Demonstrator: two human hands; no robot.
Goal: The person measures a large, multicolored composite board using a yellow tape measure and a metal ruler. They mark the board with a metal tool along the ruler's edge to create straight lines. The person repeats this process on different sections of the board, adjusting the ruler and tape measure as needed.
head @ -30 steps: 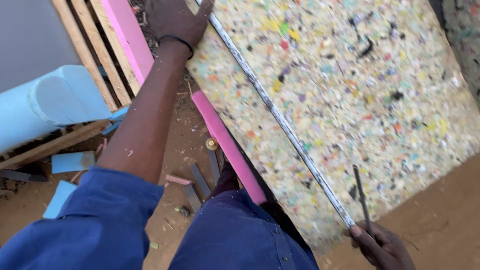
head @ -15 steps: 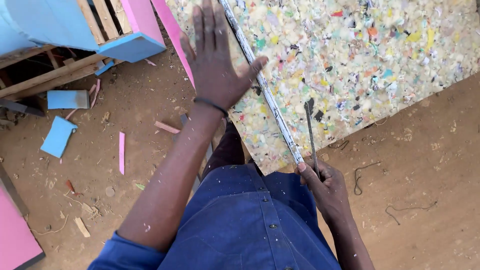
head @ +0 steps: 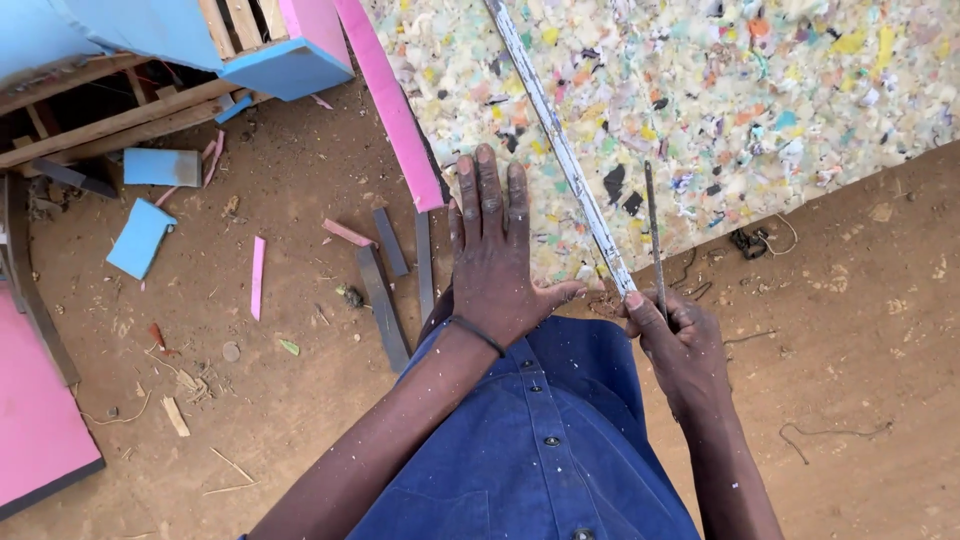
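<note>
Foam sheet [head: 700, 110], a big slab of multicoloured rebonded scraps, is lying flat on the dirt floor [head: 860, 380] and filling the view from twelve to three o'clock. A long pale metal straightedge [head: 560, 150] is running across it from twelve o'clock down toward the person's lap. The left hand [head: 495, 255] is pressing flat on the foam just left of the straightedge, fingers spread and nothing in its grip. The right hand [head: 675, 345] is closing its grip around the handle of a thin dark blade [head: 652, 225], which is standing just right of the straightedge. To cut well, the blade should probably be hugging the straightedge while the left hand is keeping the foam from shifting. A pink foam strip [head: 390, 100] is lying at eleven o'clock, blue foam offcuts [head: 145, 235] and wooden slats [head: 110, 120] at nine to ten o'clock, and grey strips [head: 385, 300] near the left hand. The ground is bare, reddish and littered.
</note>
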